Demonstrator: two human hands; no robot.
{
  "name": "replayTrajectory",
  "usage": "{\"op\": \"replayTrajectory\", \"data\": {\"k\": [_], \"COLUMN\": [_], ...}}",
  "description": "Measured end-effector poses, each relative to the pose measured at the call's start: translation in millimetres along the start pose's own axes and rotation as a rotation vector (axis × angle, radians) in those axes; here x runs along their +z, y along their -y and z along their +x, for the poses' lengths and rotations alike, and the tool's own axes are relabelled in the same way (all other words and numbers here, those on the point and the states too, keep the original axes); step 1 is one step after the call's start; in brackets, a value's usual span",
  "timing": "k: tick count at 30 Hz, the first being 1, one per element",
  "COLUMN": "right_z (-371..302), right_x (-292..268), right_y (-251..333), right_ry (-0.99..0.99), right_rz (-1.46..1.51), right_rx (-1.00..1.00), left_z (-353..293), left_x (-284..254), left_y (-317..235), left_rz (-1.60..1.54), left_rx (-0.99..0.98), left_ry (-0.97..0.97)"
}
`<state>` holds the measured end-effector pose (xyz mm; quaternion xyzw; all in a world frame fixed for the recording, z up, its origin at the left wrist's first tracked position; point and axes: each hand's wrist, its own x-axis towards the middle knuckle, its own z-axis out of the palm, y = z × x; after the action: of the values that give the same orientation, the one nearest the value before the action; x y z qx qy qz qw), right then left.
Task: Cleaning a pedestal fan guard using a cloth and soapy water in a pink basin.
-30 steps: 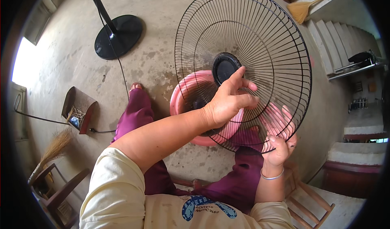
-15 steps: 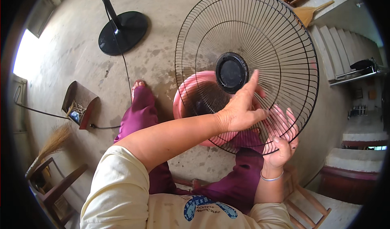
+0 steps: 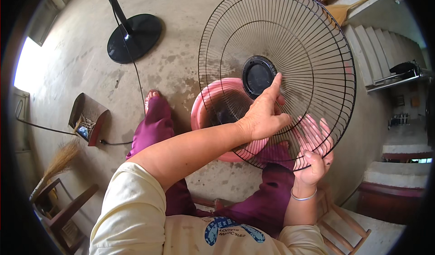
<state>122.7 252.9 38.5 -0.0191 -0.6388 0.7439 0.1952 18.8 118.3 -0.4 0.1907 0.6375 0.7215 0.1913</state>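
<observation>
A round black wire fan grille (image 3: 312, 71) with a solid round hub is tilted up in front of me. My right hand (image 3: 313, 153) grips its lower right rim, with the thumb on the near side and the fingers seen through the wires behind. Reaching across from the left, my left hand (image 3: 263, 114) lies against the wires just below the hub. Its index finger is stretched out and its thumb stands apart; the other fingers are partly hidden. Beneath the grille, partly covered by it, stands a pink basin (image 3: 198, 112) with dark contents that I cannot make out.
A black fan stand base (image 3: 134, 38) with its pole and cord stands at the far left. Nearer lies a dustpan (image 3: 96, 114) holding litter. A straw broom (image 3: 61, 160) and wooden chair (image 3: 74, 205) are at the left, a wooden stool (image 3: 340, 228) at the lower right, stairs (image 3: 376, 51) beyond.
My left hand has slid slightly left and up along the wires. The grille has shifted a little, while my right hand keeps its grip on the rim.
</observation>
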Motion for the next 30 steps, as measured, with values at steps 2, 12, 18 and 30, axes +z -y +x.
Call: {"op": "replayTrajectory", "data": {"k": [2, 12, 18, 30], "right_z": [0, 1, 1, 2], "right_x": [2, -1, 1, -5], "right_y": [1, -2, -2, -4], "right_ry": [0.029, 0.040, -0.015, 0.021], "right_rz": [-0.058, -0.002, -0.051, 0.019], "right_rx": [0.011, -0.003, -0.012, -0.009], "left_z": [0, -3, -8, 0], "left_x": [2, -6, 4, -2], "left_y": [3, -11, -19, -5], "left_rz": [-0.080, 0.002, -0.150, 0.011], "left_rx": [0.008, -0.048, -0.001, -0.032], "left_ry": [0.006, -0.028, 0.140, 0.023]}}
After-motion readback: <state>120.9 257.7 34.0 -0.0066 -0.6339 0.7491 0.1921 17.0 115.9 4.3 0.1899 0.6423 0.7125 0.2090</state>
